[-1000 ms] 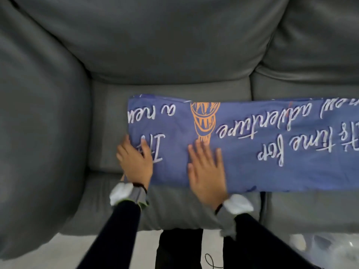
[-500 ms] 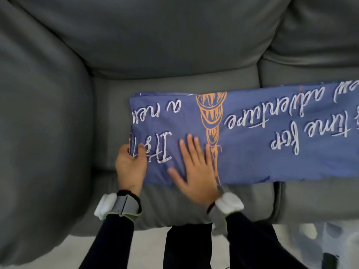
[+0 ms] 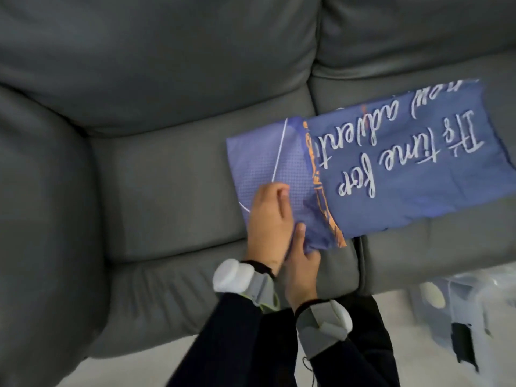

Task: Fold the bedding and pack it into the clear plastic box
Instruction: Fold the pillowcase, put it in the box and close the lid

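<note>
Grey sofa (image 3: 167,177) seat carries the blue printed bedding (image 3: 405,169), a folded strip near the clear plastic box (image 3: 474,297); left hand (image 3: 268,219) and right hand (image 3: 303,263) both pinch its turned-over end, which, by my judgement, should be laid edge-to-edge and pressed flat.

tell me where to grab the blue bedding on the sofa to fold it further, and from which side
Take the blue bedding at the near corner of its turned-over left flap, coming from the front edge of the sofa. That corner is bunched and lifted off the seat, so fingers can get under it, while the rest lies flat. The left hand and right hand pinch there.
</note>
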Action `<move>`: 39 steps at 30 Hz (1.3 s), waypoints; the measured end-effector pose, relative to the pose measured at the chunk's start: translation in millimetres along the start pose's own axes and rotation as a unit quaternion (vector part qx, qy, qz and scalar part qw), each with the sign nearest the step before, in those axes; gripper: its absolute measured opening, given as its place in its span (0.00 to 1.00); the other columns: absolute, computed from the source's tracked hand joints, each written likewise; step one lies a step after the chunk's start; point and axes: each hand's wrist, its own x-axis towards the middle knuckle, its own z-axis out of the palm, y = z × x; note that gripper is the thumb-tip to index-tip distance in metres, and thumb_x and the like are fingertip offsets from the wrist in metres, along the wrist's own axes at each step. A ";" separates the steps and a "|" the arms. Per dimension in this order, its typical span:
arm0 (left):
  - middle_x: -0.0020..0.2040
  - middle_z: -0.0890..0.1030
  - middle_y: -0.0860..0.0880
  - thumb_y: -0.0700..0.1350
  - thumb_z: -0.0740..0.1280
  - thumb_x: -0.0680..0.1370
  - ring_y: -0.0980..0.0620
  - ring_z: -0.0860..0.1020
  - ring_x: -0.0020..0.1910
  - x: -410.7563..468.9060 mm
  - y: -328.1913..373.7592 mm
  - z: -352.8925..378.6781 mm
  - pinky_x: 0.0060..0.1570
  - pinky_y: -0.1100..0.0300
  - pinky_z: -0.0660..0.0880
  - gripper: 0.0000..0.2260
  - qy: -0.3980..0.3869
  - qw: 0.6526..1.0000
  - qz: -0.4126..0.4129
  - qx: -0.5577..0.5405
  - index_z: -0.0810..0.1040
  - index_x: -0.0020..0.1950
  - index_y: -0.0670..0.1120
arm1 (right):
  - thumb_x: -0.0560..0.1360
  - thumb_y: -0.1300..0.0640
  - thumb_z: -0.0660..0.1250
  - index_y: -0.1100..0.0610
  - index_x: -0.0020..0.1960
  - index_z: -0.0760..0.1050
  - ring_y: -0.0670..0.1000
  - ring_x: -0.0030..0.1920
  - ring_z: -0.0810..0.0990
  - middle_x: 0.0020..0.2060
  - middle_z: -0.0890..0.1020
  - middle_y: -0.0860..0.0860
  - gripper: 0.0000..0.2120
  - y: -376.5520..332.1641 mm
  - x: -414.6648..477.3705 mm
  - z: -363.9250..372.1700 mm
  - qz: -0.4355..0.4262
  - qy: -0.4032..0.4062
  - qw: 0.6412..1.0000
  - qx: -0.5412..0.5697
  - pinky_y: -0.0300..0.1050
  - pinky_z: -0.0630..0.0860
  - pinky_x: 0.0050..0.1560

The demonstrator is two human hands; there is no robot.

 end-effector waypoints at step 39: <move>0.74 0.50 0.68 0.44 0.63 0.75 0.59 0.55 0.74 300.4 132.4 144.1 0.72 0.61 0.57 0.34 -0.597 0.478 0.514 0.388 0.50 0.72 0.68 | 0.71 0.54 0.56 0.37 0.75 0.53 0.48 0.76 0.60 0.77 0.59 0.49 0.35 -53.1 141.8 -158.1 -0.195 0.000 0.852 -0.486 0.55 0.62 0.72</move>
